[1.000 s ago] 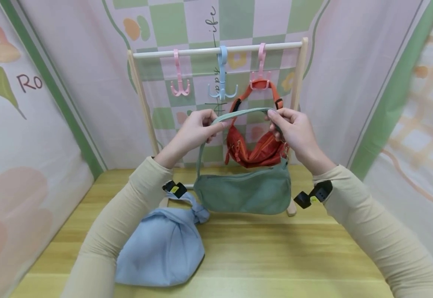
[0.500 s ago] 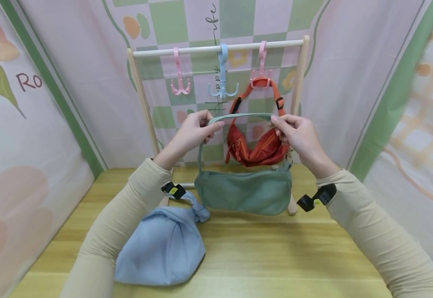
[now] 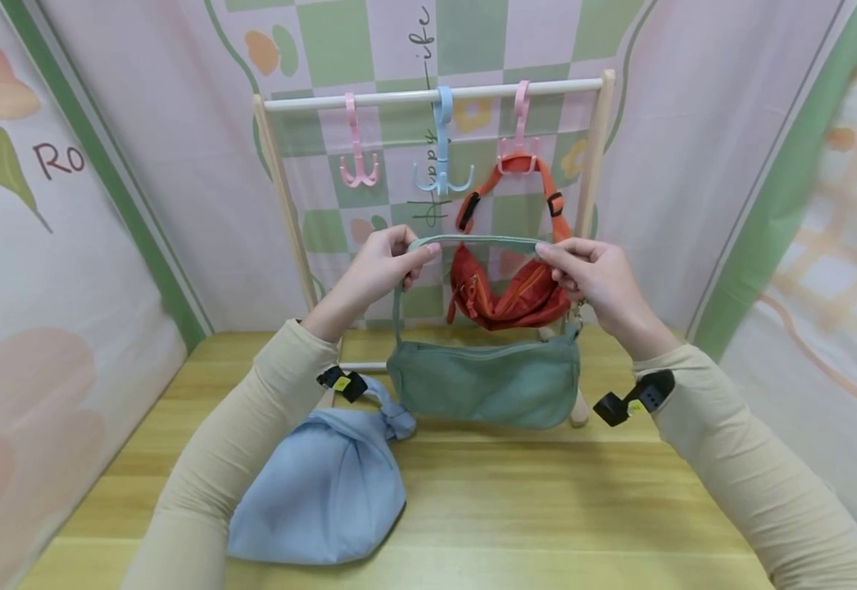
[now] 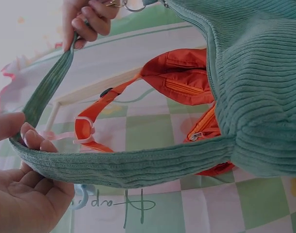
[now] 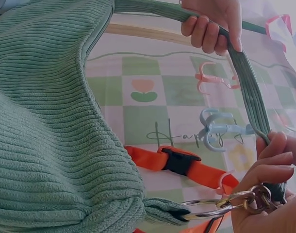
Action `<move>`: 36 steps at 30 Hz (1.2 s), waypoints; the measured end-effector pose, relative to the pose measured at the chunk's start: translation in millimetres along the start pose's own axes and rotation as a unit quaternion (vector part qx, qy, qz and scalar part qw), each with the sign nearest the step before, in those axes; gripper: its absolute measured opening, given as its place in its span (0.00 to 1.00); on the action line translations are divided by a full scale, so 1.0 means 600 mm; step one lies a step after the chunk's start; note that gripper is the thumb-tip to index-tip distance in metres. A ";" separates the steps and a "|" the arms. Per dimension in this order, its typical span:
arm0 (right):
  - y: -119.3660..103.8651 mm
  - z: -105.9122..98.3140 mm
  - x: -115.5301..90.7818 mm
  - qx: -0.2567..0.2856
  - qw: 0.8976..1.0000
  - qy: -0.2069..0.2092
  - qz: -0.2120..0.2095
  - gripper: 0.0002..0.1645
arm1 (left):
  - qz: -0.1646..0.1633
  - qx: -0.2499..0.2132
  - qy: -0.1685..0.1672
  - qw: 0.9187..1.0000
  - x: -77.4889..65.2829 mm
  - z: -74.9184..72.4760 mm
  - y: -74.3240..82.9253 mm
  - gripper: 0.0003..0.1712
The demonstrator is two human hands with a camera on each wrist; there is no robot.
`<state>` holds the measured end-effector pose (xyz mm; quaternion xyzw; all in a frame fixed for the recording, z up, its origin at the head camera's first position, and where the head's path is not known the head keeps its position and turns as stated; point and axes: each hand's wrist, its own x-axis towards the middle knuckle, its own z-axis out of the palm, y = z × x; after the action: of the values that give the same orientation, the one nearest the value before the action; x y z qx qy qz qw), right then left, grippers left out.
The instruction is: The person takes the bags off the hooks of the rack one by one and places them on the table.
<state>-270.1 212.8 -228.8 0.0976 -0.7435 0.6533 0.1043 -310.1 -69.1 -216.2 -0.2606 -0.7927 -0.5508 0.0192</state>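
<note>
Left hand [image 3: 384,266]: its fingers were narrow, pinching one end of the top stretch of the green strap [image 3: 483,239]
Right hand [image 3: 596,274]: its fingers pinched the strap's other end, with a metal ring [image 5: 208,214] just beside them
Green bag [image 3: 483,381]: hung below both sets of fingers, apparently clear of the bench [image 3: 517,508]
Blue hook [image 3: 442,160]: bare on the rack bar [image 3: 399,99], above and beyond the gap between the fingers
Red bag [image 3: 517,299]: hung beyond the fingers from a pink hook [image 3: 521,115]
Blue bag [image 3: 325,492]: lay on the bench below the left fingers, nearer the person
Strap work: seemed to be the step of spreading the loop, most likely for hanging; no hook carried it yet
Strap's next move: seemed to call for lifting the loop over a bare hook, fingers well apart to keep it open
</note>
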 end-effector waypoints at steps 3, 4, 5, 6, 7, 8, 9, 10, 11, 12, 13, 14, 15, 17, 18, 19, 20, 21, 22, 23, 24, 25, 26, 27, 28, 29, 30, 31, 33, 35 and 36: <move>0.001 -0.004 0.000 0.014 1.000 -0.009 0.011 0.11 | -0.005 -0.002 0.001 1.000 -0.001 -0.001 -0.003 0.17; 0.001 -0.006 0.000 0.017 1.000 -0.012 0.014 0.12 | -0.007 -0.002 0.002 1.000 -0.001 -0.001 -0.004 0.18; 0.002 -0.007 0.000 0.023 0.999 -0.016 0.016 0.11 | -0.008 -0.002 0.002 1.000 -0.002 -0.001 -0.005 0.19; 0.002 -0.008 0.000 0.028 0.999 -0.019 0.017 0.11 | -0.009 0.000 0.003 1.000 -0.002 -0.001 -0.005 0.19; 0.002 -0.009 0.000 0.031 0.999 -0.022 0.019 0.11 | -0.010 0.002 0.004 1.000 -0.003 -0.001 -0.006 0.20; 0.003 -0.010 -0.001 0.034 0.999 -0.026 0.020 0.10 | -0.012 0.002 0.005 1.000 -0.003 0.000 -0.007 0.20; 0.003 -0.011 -0.001 0.037 0.999 -0.029 0.022 0.09 | -0.015 -0.001 0.005 1.000 -0.005 0.000 -0.008 0.21; 0.003 -0.013 -0.002 0.040 0.998 -0.033 0.025 0.08 | -0.017 -0.003 0.005 1.000 -0.006 0.001 -0.009 0.21; 0.004 -0.014 -0.002 0.042 0.998 -0.037 0.027 0.08 | -0.019 -0.004 0.004 1.000 -0.007 0.002 -0.010 0.21; 0.004 -0.015 -0.003 0.042 0.998 -0.041 0.030 0.07 | -0.021 -0.006 0.003 1.000 -0.008 0.002 -0.011 0.22; 0.005 -0.017 -0.004 0.042 0.998 -0.045 0.033 0.07 | -0.023 -0.010 0.002 1.000 -0.009 0.003 -0.013 0.22; 0.005 -0.018 -0.005 0.041 0.997 -0.049 0.035 0.07 | -0.025 -0.013 0.000 1.000 -0.010 0.003 -0.014 0.22; 0.006 -0.020 -0.006 0.038 0.997 -0.053 0.037 0.08 | -0.026 -0.016 -0.001 1.000 -0.011 0.003 -0.016 0.22; 0.008 -0.024 -0.008 0.032 0.997 -0.060 0.037 0.08 | -0.028 -0.018 -0.001 0.999 -0.012 0.004 -0.020 0.22; 0.009 -0.026 -0.008 0.030 0.997 -0.063 0.036 0.08 | -0.029 -0.020 -0.001 0.999 -0.012 0.004 -0.021 0.22; 0.010 -0.028 -0.009 0.026 0.997 -0.067 0.037 0.08 | -0.030 -0.022 0.000 0.999 -0.013 0.004 -0.023 0.22; 0.011 -0.030 -0.010 0.026 0.997 -0.070 0.036 0.08 | -0.031 -0.024 0.001 0.999 -0.013 0.004 -0.024 0.22; 0.012 -0.032 -0.010 0.026 0.996 -0.073 0.037 0.08 | -0.033 -0.026 0.001 0.999 -0.013 0.004 -0.024 0.22; 0.013 -0.034 -0.011 0.027 0.996 -0.076 0.038 0.07 | -0.033 -0.028 0.002 0.999 -0.014 0.005 -0.025 0.23; 0.014 -0.036 -0.011 0.029 0.996 -0.078 0.039 0.07 | -0.035 -0.030 0.002 0.999 -0.014 0.005 -0.025 0.23; 0.014 -0.038 -0.011 0.032 0.995 -0.081 0.042 0.07 | -0.036 -0.033 0.002 0.999 -0.015 0.006 -0.026 0.23; 0.014 -0.040 -0.011 0.036 0.995 -0.083 0.043 0.06 | -0.037 -0.036 0.002 0.999 -0.015 0.006 -0.026 0.23; 0.014 -0.041 -0.011 0.040 0.995 -0.085 0.044 0.06 | -0.038 -0.038 0.002 0.999 -0.015 0.006 -0.026 0.23; 0.015 -0.043 -0.011 0.044 0.994 -0.086 0.046 0.06 | -0.039 -0.040 0.002 0.998 -0.016 0.007 -0.026 0.23; 0.015 -0.044 -0.011 0.047 0.994 -0.087 0.047 0.06 | -0.040 -0.042 0.002 0.998 -0.016 0.007 -0.026 0.23; 0.015 -0.044 -0.011 0.053 0.993 -0.089 0.048 0.06 | -0.041 -0.044 0.002 0.998 -0.017 0.008 -0.026 0.23; 0.015 -0.045 -0.012 0.058 0.993 -0.091 0.049 0.05 | -0.041 -0.046 0.002 0.998 -0.017 0.008 -0.026 0.23; 0.015 -0.045 -0.012 0.062 0.993 -0.092 0.049 0.05 | -0.043 -0.049 0.003 0.998 -0.017 0.009 -0.025 0.23; 0.016 -0.046 -0.012 0.069 0.992 -0.095 0.050 0.05 | -0.046 -0.053 0.005 0.998 -0.019 0.010 -0.025 0.24; 0.017 -0.047 -0.013 0.078 0.991 -0.099 0.051 0.05 | -0.050 -0.057 0.007 0.997 -0.019 0.010 -0.025 0.24; 0.018 -0.048 -0.013 0.084 0.990 -0.102 0.052 0.05 | -0.053 -0.057 0.009 0.997 -0.020 0.011 -0.025 0.24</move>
<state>-264.6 242.7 -237.7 0.1333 -0.6971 0.7043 -0.0143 -304.9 -72.0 -235.5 -0.2143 -0.7723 -0.5978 -0.0175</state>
